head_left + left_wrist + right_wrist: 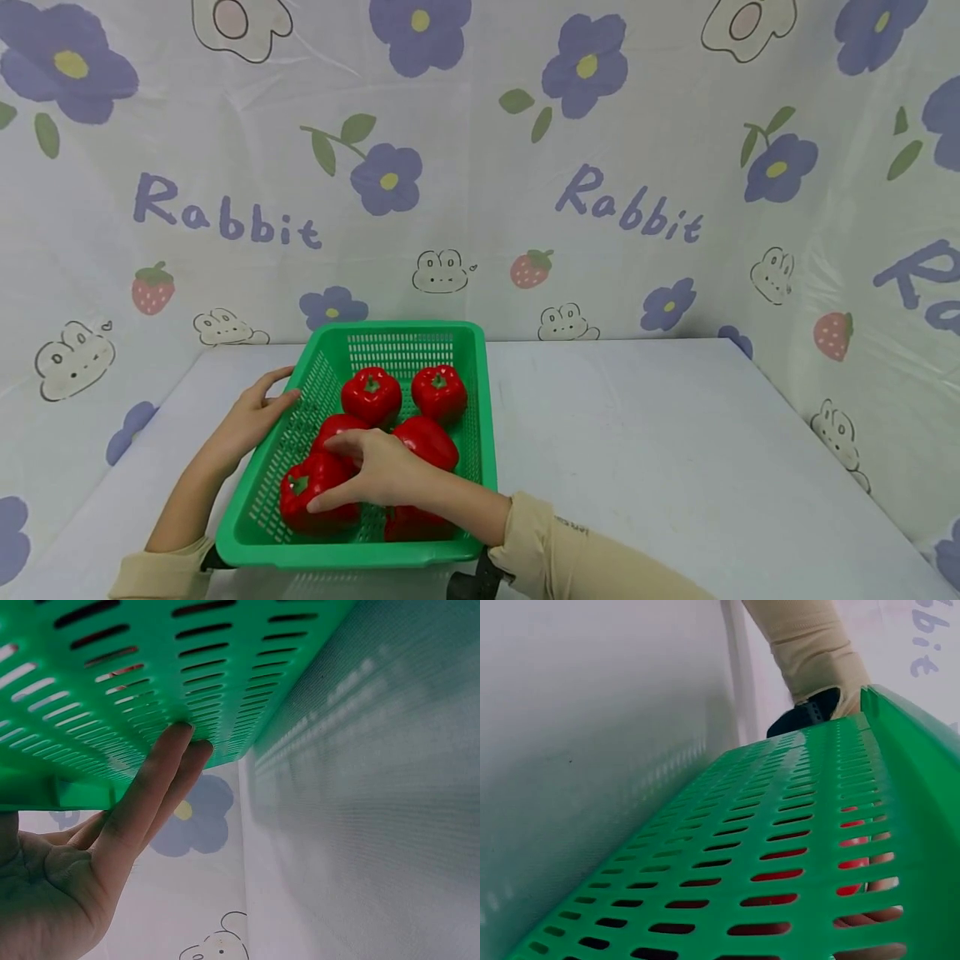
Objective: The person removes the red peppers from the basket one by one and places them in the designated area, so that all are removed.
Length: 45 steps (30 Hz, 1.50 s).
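A green perforated plastic basket [491, 417] stands on the white table, with several red bell peppers inside. My left hand [251, 421] holds its left rim, the thumb over the edge. In the left wrist view, straight fingers [154, 784] lie against the outer side wall. Inside the basket, my right hand [382, 471] hovers low with thumb and fingers spread. Its thumb lies over the front-left bell pepper [300, 492], its fingertips over the middle-left bell pepper [337, 425]. Through the slots of the wall [780, 825], the right wrist view shows bits of red and of fingers.
Two bell peppers stand at the back of the basket, one left [371, 396] and one right [439, 393]. Two more, middle-right [431, 442] and front-right [416, 527], are partly behind my right arm. A printed cloth [465, 183] hangs behind the table [637, 433].
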Available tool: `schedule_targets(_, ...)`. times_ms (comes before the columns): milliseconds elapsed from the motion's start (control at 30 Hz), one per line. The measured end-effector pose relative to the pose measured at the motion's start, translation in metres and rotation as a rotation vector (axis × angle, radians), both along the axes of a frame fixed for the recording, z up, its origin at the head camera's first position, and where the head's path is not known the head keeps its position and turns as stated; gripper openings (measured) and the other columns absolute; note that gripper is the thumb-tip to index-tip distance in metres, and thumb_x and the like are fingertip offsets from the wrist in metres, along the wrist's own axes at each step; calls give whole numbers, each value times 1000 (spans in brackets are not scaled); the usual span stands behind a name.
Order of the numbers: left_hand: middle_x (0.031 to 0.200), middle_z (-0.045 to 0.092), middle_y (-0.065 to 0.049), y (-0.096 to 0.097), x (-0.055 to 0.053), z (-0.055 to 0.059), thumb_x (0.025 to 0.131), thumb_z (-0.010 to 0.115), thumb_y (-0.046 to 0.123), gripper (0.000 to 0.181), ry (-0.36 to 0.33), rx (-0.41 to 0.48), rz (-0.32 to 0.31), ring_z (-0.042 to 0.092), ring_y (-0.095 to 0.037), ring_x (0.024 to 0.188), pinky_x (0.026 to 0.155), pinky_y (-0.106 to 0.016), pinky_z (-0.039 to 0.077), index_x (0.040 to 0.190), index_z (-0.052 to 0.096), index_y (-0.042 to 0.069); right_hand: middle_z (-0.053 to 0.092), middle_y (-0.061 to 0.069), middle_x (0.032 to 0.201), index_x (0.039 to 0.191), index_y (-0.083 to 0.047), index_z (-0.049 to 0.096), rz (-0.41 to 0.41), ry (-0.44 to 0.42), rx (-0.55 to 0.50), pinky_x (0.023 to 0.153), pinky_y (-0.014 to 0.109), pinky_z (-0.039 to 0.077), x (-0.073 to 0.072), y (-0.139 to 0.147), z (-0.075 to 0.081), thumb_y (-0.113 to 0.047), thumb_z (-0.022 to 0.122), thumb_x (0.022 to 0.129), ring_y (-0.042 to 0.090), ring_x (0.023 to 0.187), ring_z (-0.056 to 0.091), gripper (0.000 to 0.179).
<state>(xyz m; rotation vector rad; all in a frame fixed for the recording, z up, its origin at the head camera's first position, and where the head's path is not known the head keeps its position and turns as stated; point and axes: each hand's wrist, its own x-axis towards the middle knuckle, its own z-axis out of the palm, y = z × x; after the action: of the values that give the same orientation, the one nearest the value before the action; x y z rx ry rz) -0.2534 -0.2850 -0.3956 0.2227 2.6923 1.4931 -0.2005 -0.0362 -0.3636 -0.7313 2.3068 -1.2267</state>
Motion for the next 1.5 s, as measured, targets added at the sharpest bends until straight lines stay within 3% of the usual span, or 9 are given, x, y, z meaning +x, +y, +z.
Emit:
schedule_targets(267, 122, 61, -36, 1, 0, 1, 105, 43, 32, 62, -9, -3, -9, 73, -16, 82, 68, -32, 60, 153, 20, 2, 61, -4, 135, 139, -13, 53, 9, 31, 8, 88, 24, 54, -1, -2, -3, -30, 81, 78, 9, 117, 57, 69)
schedule_targets(533, 124, 59, -36, 1, -1, 0, 105, 43, 31, 62, -17, -11, -8, 73, -22, 86, 69, -33, 61, 153, 19, 1, 61, -5, 131, 140, -17, 52, 4, 46, 30, 80, 22, 54, 2, -4, -5, -31, 82, 77, 6, 110, 55, 71)
schedule_targets(1200, 117, 62, -36, 2, -1, 1, 105, 42, 29, 61, -19, -10, -5, 73, -18, 81, 66, -31, 60, 153, 18, 1, 64, -3, 130, 137, -13, 56, 39, 154, -1, 84, 17, 52, 1, -7, -12, -26, 83, 78, 3, 109, 59, 66)
schedule_targets(1500, 115, 63, -35, 1, 1, 3, 105, 43, 33, 62, -21, -3, -11, 72, -15, 78, 66, -33, 60, 153, 18, 2, 66, -4, 126, 134, -14, 58, 43, 162, 7, 83, 16, 52, 5, -6, -11, -26, 84, 77, 2, 106, 58, 64)
